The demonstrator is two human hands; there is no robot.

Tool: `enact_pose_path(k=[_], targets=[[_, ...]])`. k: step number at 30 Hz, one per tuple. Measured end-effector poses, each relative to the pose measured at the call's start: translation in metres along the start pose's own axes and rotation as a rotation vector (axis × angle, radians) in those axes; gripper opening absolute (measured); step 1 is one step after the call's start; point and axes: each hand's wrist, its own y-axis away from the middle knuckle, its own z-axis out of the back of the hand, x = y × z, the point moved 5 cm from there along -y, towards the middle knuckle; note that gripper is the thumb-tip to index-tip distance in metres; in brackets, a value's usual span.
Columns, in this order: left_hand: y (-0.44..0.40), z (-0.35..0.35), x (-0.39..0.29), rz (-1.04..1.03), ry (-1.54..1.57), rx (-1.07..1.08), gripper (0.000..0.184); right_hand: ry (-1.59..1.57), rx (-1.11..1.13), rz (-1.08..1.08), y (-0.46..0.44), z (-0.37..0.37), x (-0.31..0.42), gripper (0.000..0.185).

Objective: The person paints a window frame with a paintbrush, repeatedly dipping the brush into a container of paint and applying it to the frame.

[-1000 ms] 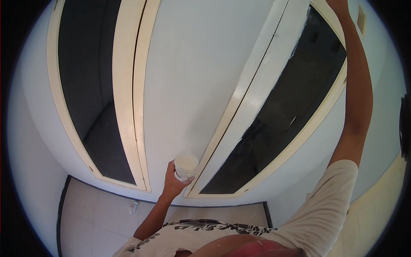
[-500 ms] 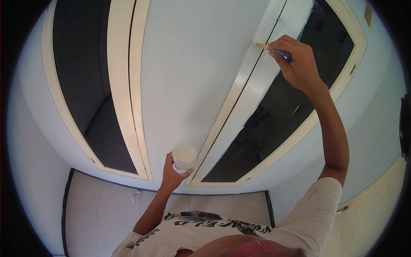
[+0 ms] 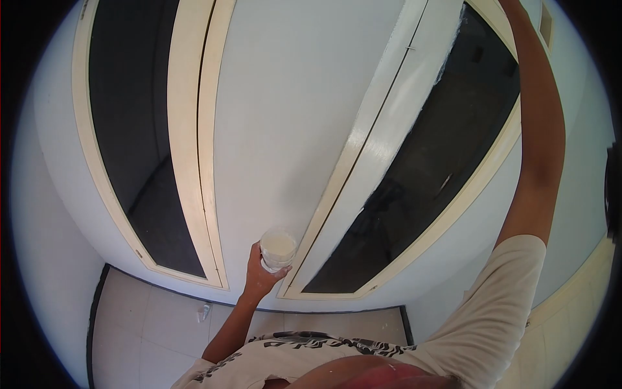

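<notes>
My left hand [image 3: 260, 271] is wrapped round a clear plastic cup [image 3: 278, 260] of off-white paint, held low in front of the wall. My right arm [image 3: 543, 123] stretches up along the right side, and its hand lies beyond the top edge, so neither its fingers nor the paintbrush can be seen. Right of the cup stands a window frame [image 3: 389, 139], with fresh white paint on its upper stiles and a cream colour lower down. White paint has a ragged edge along the dark glass pane [image 3: 421, 175].
Another cream window frame [image 3: 184, 139] with dark glass [image 3: 133, 129] stands on the left. Between the windows is a pale wall [image 3: 285, 97]. Below, a small clear object [image 3: 204, 312] lies on the tiled floor [image 3: 162, 330]. A cream door [image 3: 564, 324] is at lower right.
My right hand has left the window stile with the paintbrush and gone up and right, out of view. My left hand still holds the cup, slightly lower in view.
</notes>
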Motion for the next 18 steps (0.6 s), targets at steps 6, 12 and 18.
enact_pose_path(k=[6,12,18], targets=[[-0.001,-0.002,-0.003,-0.002,0.076,0.014,0.083,-0.06,0.105,0.244,0.115,-0.031,0.057,0.01],[0.001,0.001,0.0,0.001,-0.027,0.01,0.083,-0.317,0.429,0.198,0.261,-0.036,0.167,0.013],[0.002,0.002,-0.015,-0.001,-0.027,0.037,0.083,-0.584,0.674,-0.074,0.308,-0.056,0.181,0.012]])
